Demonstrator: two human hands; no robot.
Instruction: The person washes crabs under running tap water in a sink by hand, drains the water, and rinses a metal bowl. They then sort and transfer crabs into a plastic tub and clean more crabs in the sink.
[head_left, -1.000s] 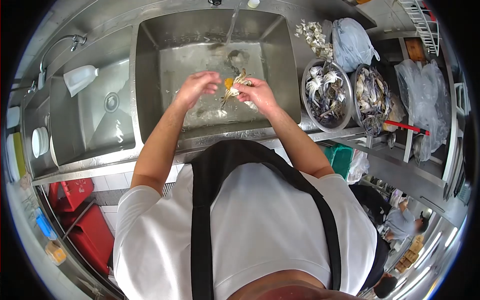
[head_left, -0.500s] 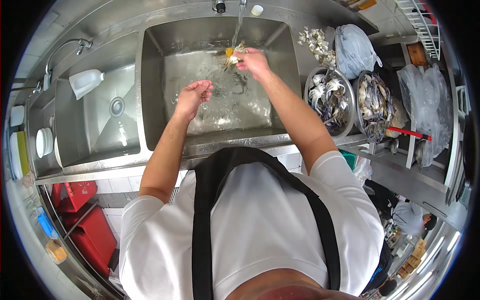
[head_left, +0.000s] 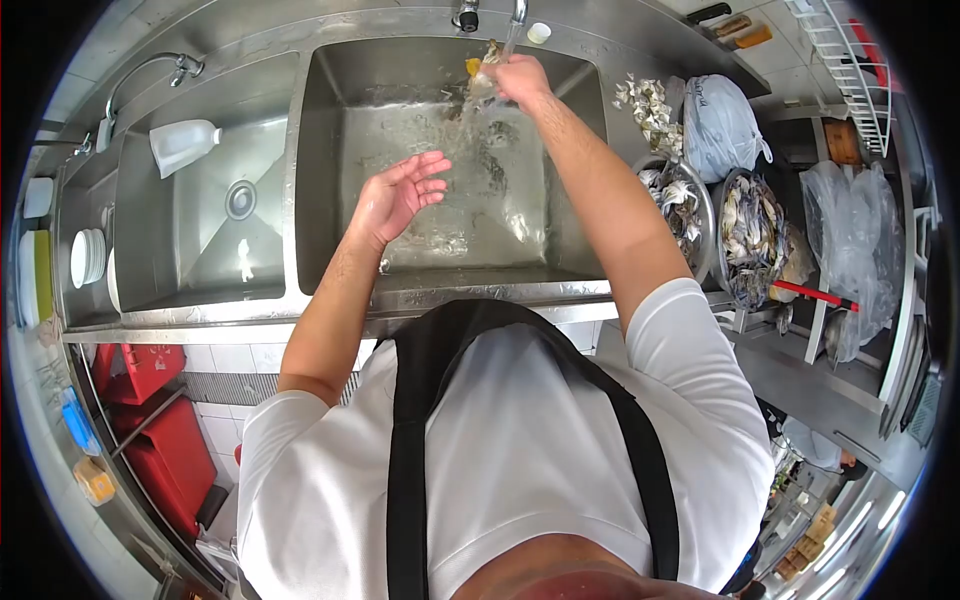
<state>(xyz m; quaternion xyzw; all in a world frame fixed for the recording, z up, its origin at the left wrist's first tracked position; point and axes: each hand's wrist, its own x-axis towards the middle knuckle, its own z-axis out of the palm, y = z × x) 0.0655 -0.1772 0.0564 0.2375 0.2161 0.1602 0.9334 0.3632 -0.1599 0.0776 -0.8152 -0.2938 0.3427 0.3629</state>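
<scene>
My right hand (head_left: 522, 80) grips a piece of crab (head_left: 480, 84), pale with a yellow-orange patch, under the running faucet (head_left: 519, 14). Water splashes off it into the large steel sink basin (head_left: 325, 200), where shallow water and some dark bits lie. Over the middle of the basin, my left hand (head_left: 402, 198) is palm up with its fingers apart and nothing in it. On the right, a metal bowl (head_left: 711, 235) of crabs is partly hidden by my right arm. Pale crab pieces (head_left: 650, 108) are heaped on the counter behind it.
Beside the bowl stands another container of crabs (head_left: 752, 225). A tied plastic bag (head_left: 722, 125) is behind them, with a red-handled tool (head_left: 825, 296) to the right. The left basin (head_left: 210, 240) holds a white plastic jug (head_left: 185, 145). A white cap (head_left: 539, 33) lies near the faucet.
My right hand has raised the crab piece toward the faucet, into the stream. The fingers of my left hand have spread from a loose curl. The view has shifted slightly.
</scene>
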